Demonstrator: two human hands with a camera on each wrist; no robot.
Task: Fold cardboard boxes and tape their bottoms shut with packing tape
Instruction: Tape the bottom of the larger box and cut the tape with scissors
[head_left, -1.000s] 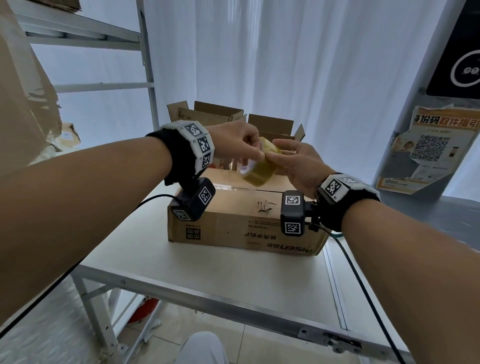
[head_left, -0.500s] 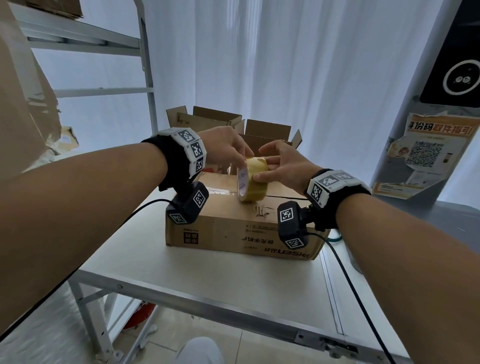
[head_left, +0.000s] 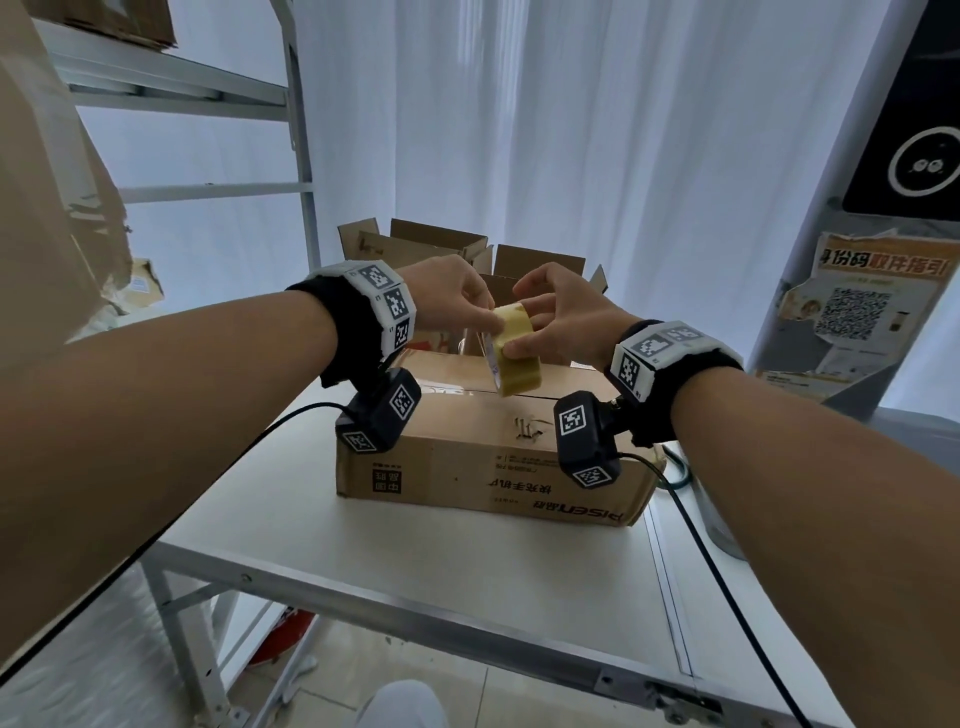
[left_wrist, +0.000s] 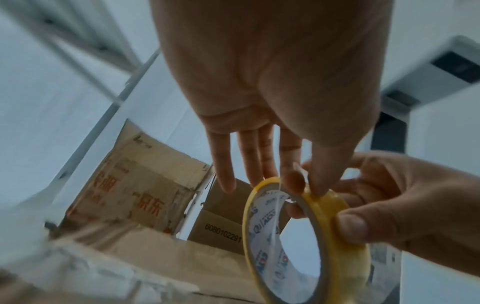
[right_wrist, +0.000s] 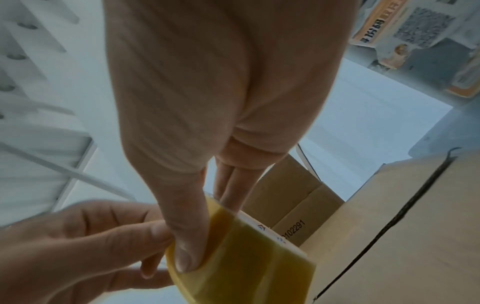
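The tape roll (head_left: 514, 347) is held up over the closed box (head_left: 483, 457). The right hand (head_left: 563, 322) grips it; the left hand (head_left: 457, 301) pinches its edge, probably finding the end. Next, pull tape across the seam.

- Bright, cool daylight comes through the white curtain (head_left: 597, 156) behind, leaving near surfaces shaded
- Head view bends at its edges
- Both wrist views are soft, with smeared, blurred corners

One tape roll (head_left: 514, 353), three cardboard boxes (head_left: 483, 457) (head_left: 415, 249) (head_left: 540, 265), two hands (head_left: 452, 301) (head_left: 566, 322)
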